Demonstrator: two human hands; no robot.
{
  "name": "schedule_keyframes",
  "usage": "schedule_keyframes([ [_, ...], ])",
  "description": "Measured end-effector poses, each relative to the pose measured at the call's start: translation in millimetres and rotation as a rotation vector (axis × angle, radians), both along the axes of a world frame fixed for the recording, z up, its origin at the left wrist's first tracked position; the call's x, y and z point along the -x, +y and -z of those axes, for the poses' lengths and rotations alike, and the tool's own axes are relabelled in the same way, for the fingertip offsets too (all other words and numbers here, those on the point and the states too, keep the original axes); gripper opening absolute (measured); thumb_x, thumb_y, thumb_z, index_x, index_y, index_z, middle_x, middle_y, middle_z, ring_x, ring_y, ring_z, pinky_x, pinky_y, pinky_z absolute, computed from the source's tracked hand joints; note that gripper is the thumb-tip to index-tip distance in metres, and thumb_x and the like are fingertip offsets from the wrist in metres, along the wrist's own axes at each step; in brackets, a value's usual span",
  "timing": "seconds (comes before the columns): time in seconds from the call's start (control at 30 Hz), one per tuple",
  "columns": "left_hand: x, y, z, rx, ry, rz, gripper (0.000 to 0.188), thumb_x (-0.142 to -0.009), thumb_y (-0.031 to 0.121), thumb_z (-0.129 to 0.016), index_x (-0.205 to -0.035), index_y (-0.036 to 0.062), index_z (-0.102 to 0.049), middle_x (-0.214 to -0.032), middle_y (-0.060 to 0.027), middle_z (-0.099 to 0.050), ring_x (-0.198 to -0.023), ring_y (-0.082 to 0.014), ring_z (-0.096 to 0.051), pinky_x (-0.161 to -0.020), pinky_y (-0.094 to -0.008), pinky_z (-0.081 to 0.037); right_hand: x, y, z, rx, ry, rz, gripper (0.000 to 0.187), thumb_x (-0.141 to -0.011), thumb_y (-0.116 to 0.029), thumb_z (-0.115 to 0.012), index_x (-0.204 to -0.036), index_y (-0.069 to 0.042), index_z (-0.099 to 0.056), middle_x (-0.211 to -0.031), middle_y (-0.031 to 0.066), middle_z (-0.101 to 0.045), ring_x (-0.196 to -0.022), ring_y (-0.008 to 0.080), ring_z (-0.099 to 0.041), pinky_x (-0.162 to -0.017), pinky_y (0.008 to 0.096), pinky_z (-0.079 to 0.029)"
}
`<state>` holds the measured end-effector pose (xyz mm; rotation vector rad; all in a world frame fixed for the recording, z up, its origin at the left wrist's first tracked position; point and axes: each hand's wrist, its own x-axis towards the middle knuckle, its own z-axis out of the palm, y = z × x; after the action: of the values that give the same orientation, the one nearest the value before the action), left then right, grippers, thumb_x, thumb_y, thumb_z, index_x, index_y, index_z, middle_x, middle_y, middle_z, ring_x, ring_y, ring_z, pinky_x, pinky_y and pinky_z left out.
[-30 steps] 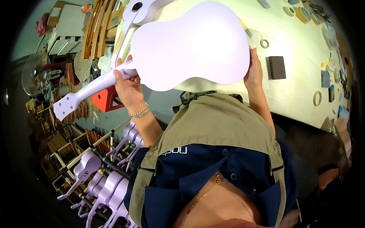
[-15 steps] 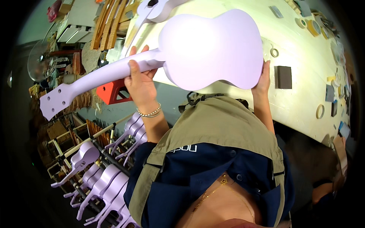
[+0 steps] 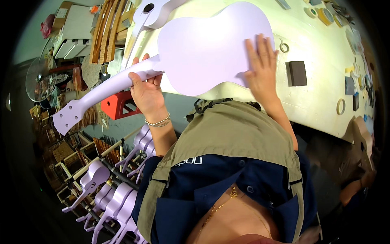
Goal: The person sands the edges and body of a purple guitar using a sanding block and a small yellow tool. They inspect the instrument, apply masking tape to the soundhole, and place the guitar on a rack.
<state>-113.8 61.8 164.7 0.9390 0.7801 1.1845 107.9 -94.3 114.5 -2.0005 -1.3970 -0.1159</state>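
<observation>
A pale purple ukulele (image 3: 207, 44) without strings lies back side up over the front part of the work table. Its neck points to the left, and several holes show in the headstock (image 3: 68, 118). My left hand (image 3: 147, 92) grips the neck near the body, thumb on top and fingers curled round from beneath. Spread out, my right hand (image 3: 262, 69) rests on the back at the wide right end, its fingers slightly blurred. Beyond the body, a second purple ukulele (image 3: 160, 17) with a round sound hole is partly cut off by the view.
On the pale table (image 3: 321, 110), a dark block (image 3: 297, 73) and a tape roll (image 3: 284, 48) lie to the right. At lower left, several purple ukuleles (image 3: 118, 203) hang on a rack. A red stand (image 3: 120, 106) sits left of my wrist. Another person holds an instrument at far right.
My right hand has moved from the right edge of the body onto its back, fingers spread. The ukulele has shifted slightly away in view; my left hand still holds the neck.
</observation>
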Motion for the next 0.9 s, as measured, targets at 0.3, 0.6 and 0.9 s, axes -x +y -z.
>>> schedule_keyframes([
  [0.3,-0.4,1.0,-1.0,0.057,-0.053,-0.025,0.065,-0.087,0.045,-0.047,-0.13,-0.0001,-0.028,-0.125,-0.0212,-0.044,-0.102,-0.0271,-0.055,-0.086,-0.0373,-0.049,-0.5,3.9,-27.0,-0.056,-0.078,0.026,0.061,-0.084,-0.064,-0.017,-0.123,-0.031,-0.051,-0.137,0.014,-0.033,-0.126,0.034,-0.028,-0.102,0.0546,-0.013],
  [0.6,-4.6,0.0,-2.4,0.052,-0.053,-0.01,0.065,-0.087,0.044,-0.047,-0.13,0.0001,-0.028,-0.125,-0.0211,-0.043,-0.105,-0.0281,-0.053,-0.085,-0.0371,-0.05,4.9,3.9,-27.5,-0.086,-0.021,-0.011,0.051,-0.085,-0.055,-0.038,-0.126,-0.026,-0.049,-0.137,0.0147,-0.032,-0.125,0.0342,-0.029,-0.1,0.0572,-0.014],
  [0.9,-9.0,-2.9,-7.1,0.05,-0.072,-0.046,0.06,-0.087,0.042,-0.049,-0.128,0.0016,-0.032,-0.124,-0.0183,-0.045,-0.107,-0.0264,-0.052,-0.086,-0.0351,-0.048,-4.9,1.9,-29.7,-0.368,0.441,-0.195,0.04,-0.086,-0.031,-0.053,-0.121,-0.012,-0.052,-0.136,0.0132,-0.036,-0.128,0.0292,-0.028,-0.105,0.046,-0.016],
])
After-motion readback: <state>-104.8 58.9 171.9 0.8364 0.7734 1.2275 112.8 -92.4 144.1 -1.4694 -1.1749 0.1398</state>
